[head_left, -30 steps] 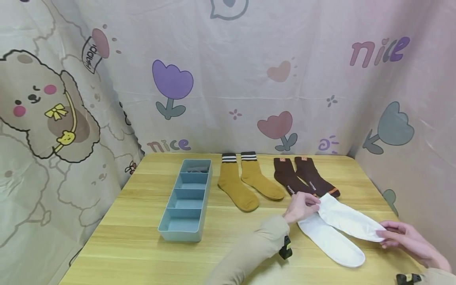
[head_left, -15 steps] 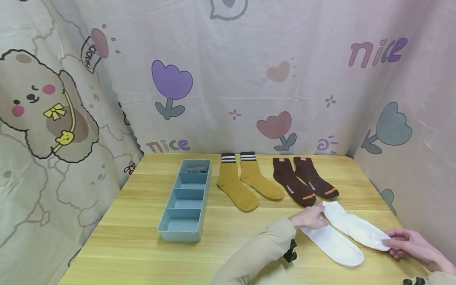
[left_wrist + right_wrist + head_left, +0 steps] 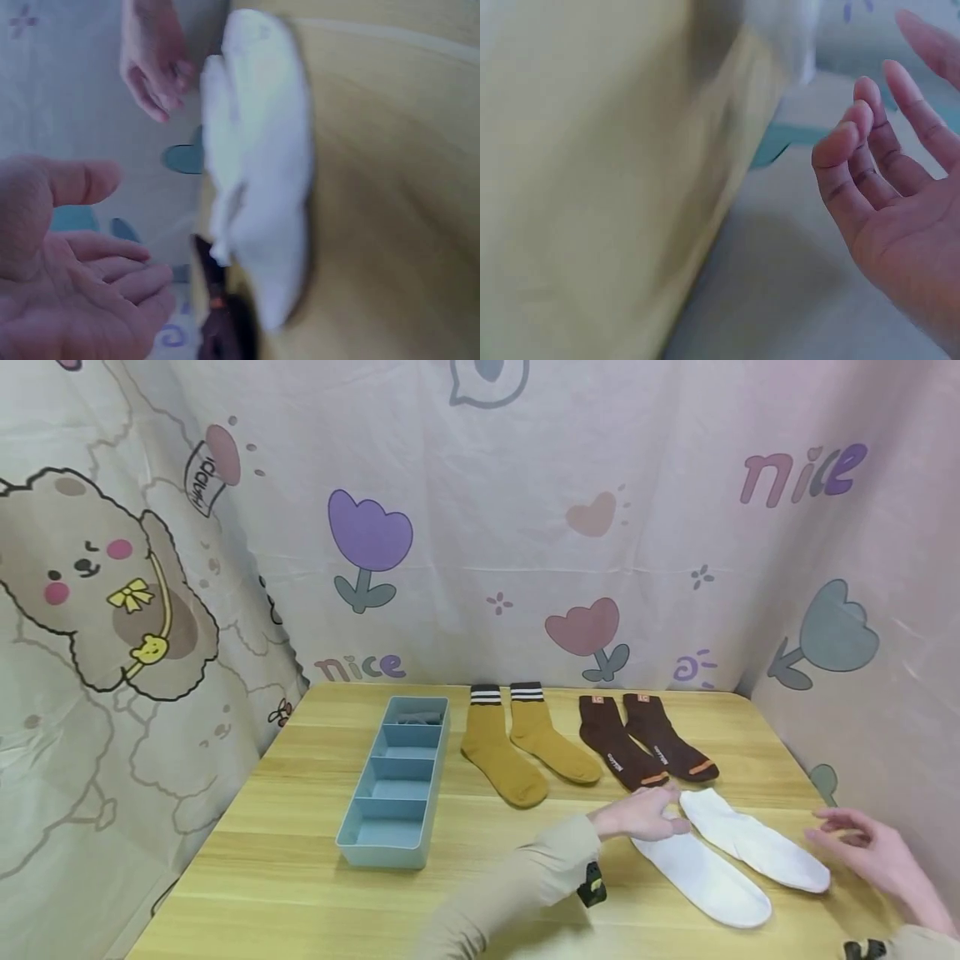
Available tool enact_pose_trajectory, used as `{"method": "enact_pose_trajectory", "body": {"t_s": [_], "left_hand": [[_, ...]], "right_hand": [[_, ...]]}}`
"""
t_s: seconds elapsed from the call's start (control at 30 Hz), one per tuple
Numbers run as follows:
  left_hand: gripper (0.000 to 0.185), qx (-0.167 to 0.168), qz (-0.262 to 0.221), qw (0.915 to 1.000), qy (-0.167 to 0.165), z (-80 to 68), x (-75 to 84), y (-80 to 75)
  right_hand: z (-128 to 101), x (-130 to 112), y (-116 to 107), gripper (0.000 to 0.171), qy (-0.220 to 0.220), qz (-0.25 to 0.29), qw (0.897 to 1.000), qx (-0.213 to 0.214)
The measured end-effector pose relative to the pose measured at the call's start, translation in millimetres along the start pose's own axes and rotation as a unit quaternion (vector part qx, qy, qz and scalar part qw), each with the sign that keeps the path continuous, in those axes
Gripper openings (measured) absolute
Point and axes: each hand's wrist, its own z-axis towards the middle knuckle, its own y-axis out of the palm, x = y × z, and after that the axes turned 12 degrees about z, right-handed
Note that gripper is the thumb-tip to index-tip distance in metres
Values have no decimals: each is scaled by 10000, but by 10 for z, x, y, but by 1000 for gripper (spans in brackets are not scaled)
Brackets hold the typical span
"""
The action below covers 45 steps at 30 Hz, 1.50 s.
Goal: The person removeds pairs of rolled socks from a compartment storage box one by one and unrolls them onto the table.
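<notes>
Two white socks lie side by side at the table's right front: a nearer sock [image 3: 712, 878] and a farther sock [image 3: 757, 843]. My left hand [image 3: 643, 815] hovers at the cuff end of the nearer one, covering part of it; the left wrist view shows the palm and relaxed fingers [image 3: 127, 285] holding nothing. Just beyond the farther sock's toe, my right hand [image 3: 873, 852] is held apart from it. In the right wrist view its fingers [image 3: 870, 142] are loosely bent around nothing.
A blue-grey box [image 3: 427, 827] with several compartments stands left of centre, a grey folded item [image 3: 420, 718] in its far compartment. Mustard socks [image 3: 504, 768] and dark brown socks [image 3: 667, 743] lie in pairs toward the back. A printed curtain [image 3: 480, 527] borders the table.
The farther white sock, held at both ends earlier, has moved toward the front right and now lies flat beside the other. Both hands have let go of it.
</notes>
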Motion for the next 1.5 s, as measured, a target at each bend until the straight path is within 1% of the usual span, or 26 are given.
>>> {"method": "enact_pose_trajectory", "body": {"t_s": [0.07,0.13,0.2,0.27,0.37,0.47,0.67,0.8,0.9,1.07,1.13,1.2,1.27,1.33,1.43,1.5], "left_hand": [[60,77,-165,9998,-27,-67,-37,-95],[60,237,-324,9992,-46,-135,-78,-161],[60,452,-578,9972,-129,-207,-120,-196],[59,647,-893,9937,-206,-276,-172,-203],[58,839,-1229,9882,-370,-391,-255,-230],[56,926,-1542,9827,-430,-530,-362,-314],[51,1138,-1995,9721,-471,-849,-603,-552],[50,1246,-2261,9635,-710,-1052,-764,-734],[49,1397,-2396,9574,-811,-1173,-903,-852],[45,1748,-2342,9537,-705,-1349,-1142,-1014],[44,1918,-2314,9509,-735,-1428,-1242,-1069],[42,2054,-2279,9473,-919,-1506,-1345,-1113],[41,2152,-2202,9449,-1110,-1571,-1453,-1139],[42,2167,-2195,9414,-1364,-1633,-1565,-1153],[42,2204,-2160,9369,-1644,-1741,-1755,-1158],[42,2224,-2265,9307,-1816,-1828,-1892,-1169]], "right_hand": [[41,-90,68,22,-332,42,9991,256],[86,-184,139,29,-680,254,9965,405],[144,-280,228,36,-1008,507,9923,515],[219,-384,333,41,-1360,775,9859,601],[335,-556,502,42,-1814,982,9764,636],[424,-741,651,44,-2142,1055,9698,488],[554,-1075,904,48,-2410,1252,9624,11],[627,-1271,1111,49,-2495,1450,9569,-339],[692,-1404,1280,50,-2561,1652,9505,-604],[805,-1607,1569,48,-2834,1893,9353,-954],[842,-1694,1678,47,-2964,1946,9285,-1102],[874,-1776,1776,46,-3044,1987,9233,-1242],[900,-1848,1865,46,-3058,2014,9204,-1373],[924,-1911,1947,47,-2990,2042,9199,-1508],[959,-1991,2084,48,-2986,1994,9177,-1701],[981,-2046,2177,48,-2978,1982,9146,-1885]]}}
